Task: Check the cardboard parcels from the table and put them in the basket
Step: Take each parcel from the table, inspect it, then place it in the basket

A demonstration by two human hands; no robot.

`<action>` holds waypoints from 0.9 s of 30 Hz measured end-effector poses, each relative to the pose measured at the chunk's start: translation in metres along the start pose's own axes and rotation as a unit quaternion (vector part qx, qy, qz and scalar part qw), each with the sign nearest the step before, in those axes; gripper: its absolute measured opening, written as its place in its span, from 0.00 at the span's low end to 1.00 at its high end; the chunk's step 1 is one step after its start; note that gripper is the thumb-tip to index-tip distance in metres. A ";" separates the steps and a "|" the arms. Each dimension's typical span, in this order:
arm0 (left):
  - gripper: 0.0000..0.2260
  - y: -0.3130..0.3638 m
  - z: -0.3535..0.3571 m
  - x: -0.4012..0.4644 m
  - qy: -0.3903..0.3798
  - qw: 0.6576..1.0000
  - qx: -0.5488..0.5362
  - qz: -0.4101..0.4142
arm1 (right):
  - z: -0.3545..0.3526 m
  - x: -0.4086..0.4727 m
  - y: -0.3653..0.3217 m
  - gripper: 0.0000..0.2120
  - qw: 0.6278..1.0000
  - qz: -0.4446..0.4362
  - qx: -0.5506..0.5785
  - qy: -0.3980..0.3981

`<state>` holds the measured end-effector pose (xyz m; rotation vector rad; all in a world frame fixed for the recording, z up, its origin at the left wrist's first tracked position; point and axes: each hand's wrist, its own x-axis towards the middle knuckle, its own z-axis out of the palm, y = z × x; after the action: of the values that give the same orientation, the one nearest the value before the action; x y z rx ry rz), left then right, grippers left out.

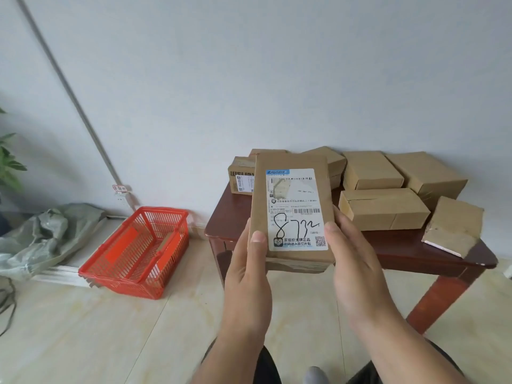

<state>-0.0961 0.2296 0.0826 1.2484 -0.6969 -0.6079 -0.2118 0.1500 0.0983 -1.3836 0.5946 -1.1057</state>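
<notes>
A flat cardboard parcel (pixel 291 209) was held upright in front of the camera, above the near edge of the counter (pixel 415 252). It was gripped along its left edge by the left hand (pixel 248 275), the thumb laid on its front, and along its right edge by the right hand (pixel 354 270), fingers curled behind. A white shipping label (pixel 295 209) with handwritten digits was turned toward the viewer. Behind it, more cardboard parcels (pixel 383 207) were left lying on the dark red counter, against the wall. A red plastic basket (pixel 137 252) was set on the floor to the left of the counter, well apart from the held parcel. Beyond the basket, a crumpled grey-green sack (pixel 47 234) was seen.
</notes>
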 end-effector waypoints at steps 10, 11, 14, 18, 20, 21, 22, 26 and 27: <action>0.17 -0.048 -0.039 0.157 0.146 0.989 0.024 0.026 | 0.078 0.146 0.101 0.21 0.991 0.049 0.081 -0.094; 0.17 -0.050 -0.043 0.175 0.153 0.988 0.013 0.015 | 0.085 0.161 0.107 0.21 0.989 0.061 0.087 -0.099; 0.20 -0.040 -0.051 0.211 0.172 0.983 0.057 0.013 | 0.104 0.201 0.104 0.21 0.988 0.091 0.073 -0.101; 0.18 0.018 -0.046 0.227 0.199 0.975 0.092 -0.032 | 0.120 0.235 0.059 0.20 0.978 0.161 0.057 -0.118; 0.15 0.065 -0.038 0.231 0.196 0.973 0.107 -0.064 | 0.126 0.248 0.019 0.20 0.970 0.203 0.052 -0.126; 0.13 0.091 -0.034 0.234 0.186 0.973 0.113 -0.077 | 0.130 0.255 -0.003 0.20 0.967 0.215 0.044 -0.133; 0.14 0.115 -0.031 0.237 0.177 0.973 0.121 -0.086 | 0.133 0.261 -0.022 0.19 0.964 0.223 0.036 -0.138; 0.14 0.189 -0.033 0.251 0.167 0.968 0.124 -0.143 | 0.150 0.286 -0.091 0.17 0.947 0.289 0.020 -0.139; 0.14 0.196 -0.035 0.253 0.169 0.965 0.128 -0.154 | 0.153 0.288 -0.094 0.17 0.942 0.304 0.016 -0.141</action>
<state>0.1024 0.1050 0.3033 1.6724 -0.3019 -0.5490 0.0170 -0.0144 0.2877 -1.1808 0.7222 -0.4109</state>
